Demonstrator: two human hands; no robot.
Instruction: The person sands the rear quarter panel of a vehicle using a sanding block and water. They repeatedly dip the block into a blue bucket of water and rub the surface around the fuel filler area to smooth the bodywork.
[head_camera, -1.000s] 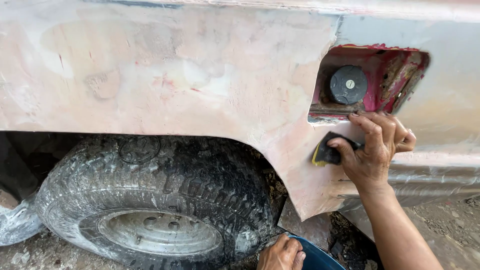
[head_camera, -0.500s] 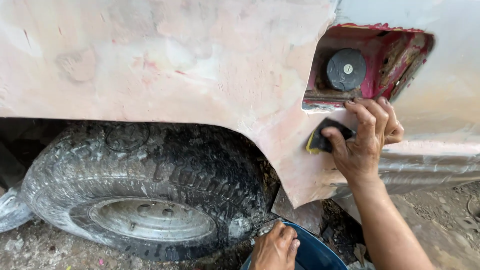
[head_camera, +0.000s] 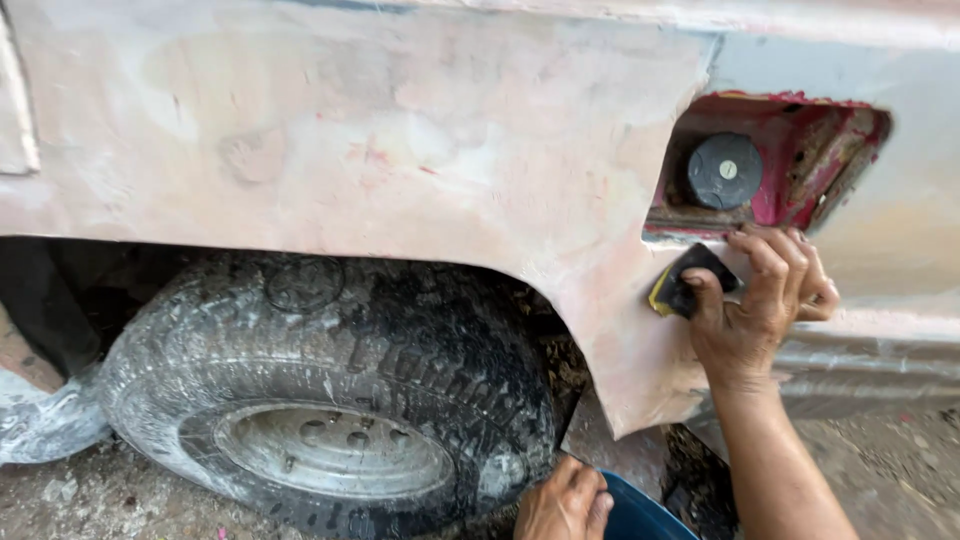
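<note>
R hand (head_camera: 752, 318) clenches dark sanding pad w/ yellow backing (head_camera: 683, 290) flat on primed fender (head_camera: 420, 140), just below open fuel-filler recess (head_camera: 800, 160). L hand (head_camera: 565, 503) grips blue bucket rim (head_camera: 640, 515). Risk: pad snags recess edge, gouges filler; bucket tips.

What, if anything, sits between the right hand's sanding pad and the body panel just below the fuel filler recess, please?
Nothing visible does. The right hand presses the dark sanding pad directly against the pale body panel, just below the red fuel filler recess. The left hand is down by the blue bucket, apart from the pad.
</note>
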